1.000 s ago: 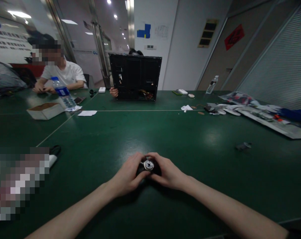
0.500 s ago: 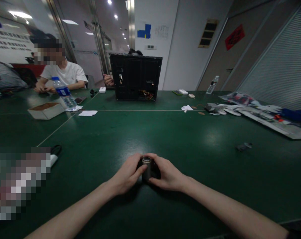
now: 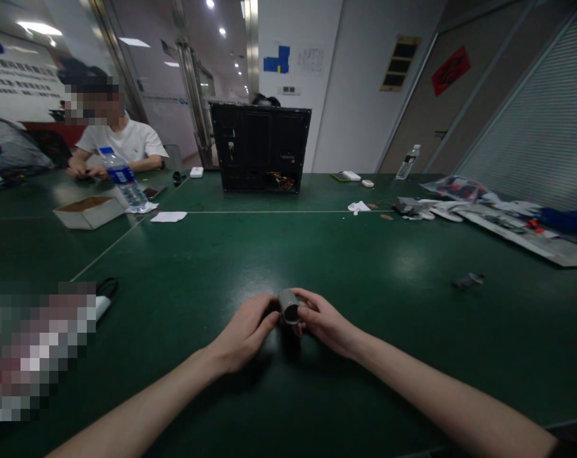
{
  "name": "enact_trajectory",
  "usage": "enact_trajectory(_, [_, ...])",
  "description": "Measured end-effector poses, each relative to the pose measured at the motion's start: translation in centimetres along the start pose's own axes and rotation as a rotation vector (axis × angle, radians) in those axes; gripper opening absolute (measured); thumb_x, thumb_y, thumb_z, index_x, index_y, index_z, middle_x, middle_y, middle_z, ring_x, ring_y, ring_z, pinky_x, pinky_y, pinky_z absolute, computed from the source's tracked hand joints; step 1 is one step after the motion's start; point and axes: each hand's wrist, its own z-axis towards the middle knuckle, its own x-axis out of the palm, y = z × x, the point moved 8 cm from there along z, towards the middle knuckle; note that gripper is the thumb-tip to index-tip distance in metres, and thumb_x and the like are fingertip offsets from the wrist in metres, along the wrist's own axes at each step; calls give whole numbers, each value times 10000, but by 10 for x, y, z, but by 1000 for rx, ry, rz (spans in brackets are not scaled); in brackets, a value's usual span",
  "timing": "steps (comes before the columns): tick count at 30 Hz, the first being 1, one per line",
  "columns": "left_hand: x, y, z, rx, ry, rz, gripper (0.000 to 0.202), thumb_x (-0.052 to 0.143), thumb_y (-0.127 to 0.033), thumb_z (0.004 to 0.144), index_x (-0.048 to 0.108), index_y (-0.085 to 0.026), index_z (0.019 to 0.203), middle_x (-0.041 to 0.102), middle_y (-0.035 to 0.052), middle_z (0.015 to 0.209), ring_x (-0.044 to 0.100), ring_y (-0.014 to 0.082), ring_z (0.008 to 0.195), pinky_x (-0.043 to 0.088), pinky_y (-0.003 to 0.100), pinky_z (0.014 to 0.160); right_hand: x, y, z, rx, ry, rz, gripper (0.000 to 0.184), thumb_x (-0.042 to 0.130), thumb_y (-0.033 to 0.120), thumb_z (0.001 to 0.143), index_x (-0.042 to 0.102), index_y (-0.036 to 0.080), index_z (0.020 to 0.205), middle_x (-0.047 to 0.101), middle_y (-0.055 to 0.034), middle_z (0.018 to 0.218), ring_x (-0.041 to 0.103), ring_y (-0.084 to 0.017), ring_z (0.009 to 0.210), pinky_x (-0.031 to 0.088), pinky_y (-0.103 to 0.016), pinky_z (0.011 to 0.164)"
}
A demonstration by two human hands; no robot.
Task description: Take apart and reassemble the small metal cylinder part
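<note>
A small grey cylinder [image 3: 288, 302] is between my two hands in the lower middle of the head view. It is tilted, its round dark end turned toward me, and a shadow lies below it. My right hand [image 3: 322, 318] grips it from the right, thumb at the near end and a finger over the far side. On the left side, my left hand [image 3: 250, 324] has its thumb and fingers closed at the cylinder's edge. Part of those fingertips is hidden. A small dark part [image 3: 468, 281] lies off to the right on the green table [image 3: 364, 254].
A black panel-like case [image 3: 264, 149] stands upright across the table. At the left are an open box [image 3: 90, 215], a water bottle [image 3: 123, 181] and a person in a white shirt [image 3: 130, 140]. A cluttered board [image 3: 521, 232] lies at right, near another bottle [image 3: 407, 163].
The cylinder has gone from upright to tilted, its end now toward me, and slightly up. My right hand has shifted its grip. A person's hand beside the black case has gone from view.
</note>
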Motion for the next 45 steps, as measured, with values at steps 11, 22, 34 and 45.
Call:
enact_trajectory(11, [3, 1, 0, 34, 14, 27, 275, 349, -382, 954, 532, -183, 1009, 601, 46, 986, 539, 203, 904, 401, 332, 854, 0, -4, 5, 15, -4, -17, 570, 693, 563, 695, 530, 132, 1030, 553, -7, 743, 513, -86, 579, 401, -212, 550])
enact_trajectory(22, [1, 3, 0, 4, 16, 70, 448, 188, -436, 958, 546, -171, 910, 620, 78, 959, 544, 221, 869, 418, 354, 813, 6, -6, 0, 6, 33, -295, 782, 823, 305, 595, 372, 239, 1230, 586, -21, 936, 598, -138, 731, 472, -240, 607])
enact_trajectory(34, [4, 3, 6, 14, 41, 104, 317, 323, -372, 940, 557, -169, 872, 601, 49, 866, 530, 211, 861, 380, 381, 864, 15, 10, -7, -196, -3, -762, 772, 775, 350, 664, 344, 246, 1296, 549, 11, 844, 523, -111, 630, 423, -223, 534])
enact_trajectory(45, [2, 1, 5, -5, 41, 61, 373, 252, -338, 961, 563, -171, 843, 609, 51, 869, 531, 205, 851, 372, 385, 882, 13, 4, -4, -172, 20, -755, 743, 715, 221, 701, 317, 219, 1328, 533, 31, 740, 523, -116, 611, 417, -230, 539])
